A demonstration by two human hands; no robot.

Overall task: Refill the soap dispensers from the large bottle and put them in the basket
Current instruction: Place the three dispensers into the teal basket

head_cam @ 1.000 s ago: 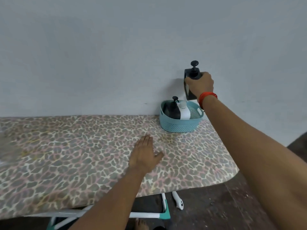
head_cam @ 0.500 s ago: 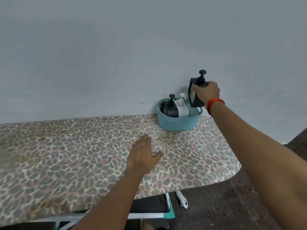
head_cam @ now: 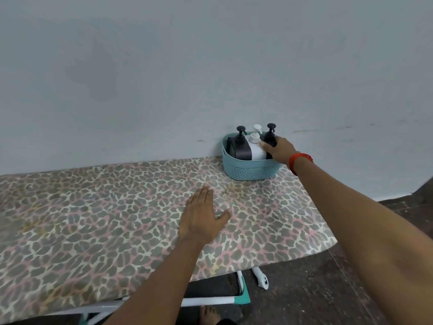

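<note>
A teal plastic basket stands at the far right of the table, against the wall. Three pump dispensers stand upright in it: a black one on the left, a white one in the middle and a second black one on the right. My right hand reaches over the basket's right rim and grips the right black dispenser just below its pump, hiding its body. My left hand lies flat on the tabletop, fingers straight, holding nothing. No large bottle is in view.
The table has a leopard-print cover and runs along a pale blue wall. Its rounded right end drops off to a dark floor. White and teal frame legs and a bare foot show below the front edge.
My right hand has come down from above the basket and lowered the black dispenser into the basket's right side. The left hand has stayed flat on the table.
</note>
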